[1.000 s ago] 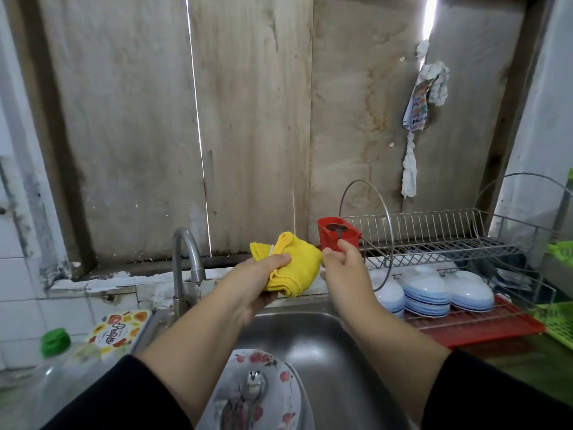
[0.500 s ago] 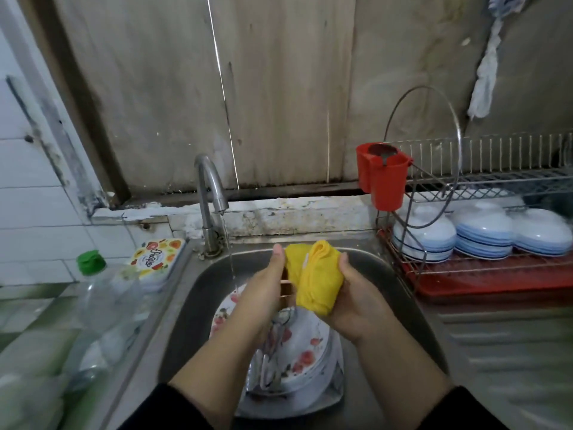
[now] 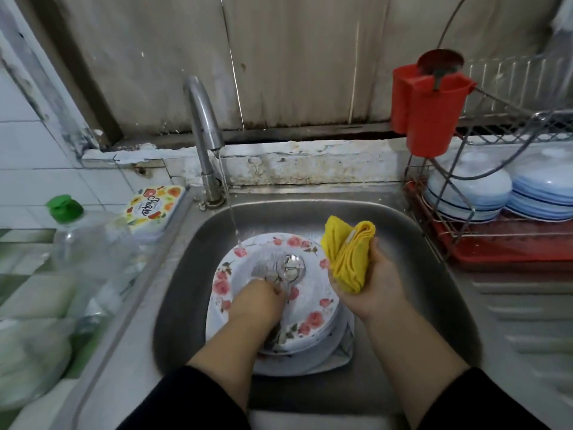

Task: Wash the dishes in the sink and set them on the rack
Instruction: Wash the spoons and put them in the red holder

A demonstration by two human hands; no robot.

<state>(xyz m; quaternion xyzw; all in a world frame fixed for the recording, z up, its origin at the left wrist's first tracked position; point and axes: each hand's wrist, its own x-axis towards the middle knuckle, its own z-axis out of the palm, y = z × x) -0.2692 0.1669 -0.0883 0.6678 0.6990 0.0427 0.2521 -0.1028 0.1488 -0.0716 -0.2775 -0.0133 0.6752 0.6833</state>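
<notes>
**Cutlery gripped under a running tap, plates stacked beneath**

A steel sink is shown from above, with a stack of floral plates lying in its middle. A thin stream from the tap lands on the top plate's rim at about 11 o'clock. The left hand is pressed down on that plate and appears closed round the handles of a spoon and a fork, whose heads point toward 12 o'clock; the fingers themselves are hidden under the knuckles, so the grip is judged rather than seen. A folded yellow cloth is clutched in the right hand, held above the plates' edge at 3 o'clock. The rack stands at 3 o'clock of the sink, with blue-rimmed bowls upturned on its lower tier and a red cup hung from its corner.

Nothing from the sink is yet on the rack. Wet metal handles are likely to slip if lifted together in one fist, and a dropped spoon could chip the top plate. The stack sits unevenly, so it may be tipped or slid by a hard downward press. Water striking the rim could be splashed onto the counter, toward the bottle at 9 o'clock.
</notes>
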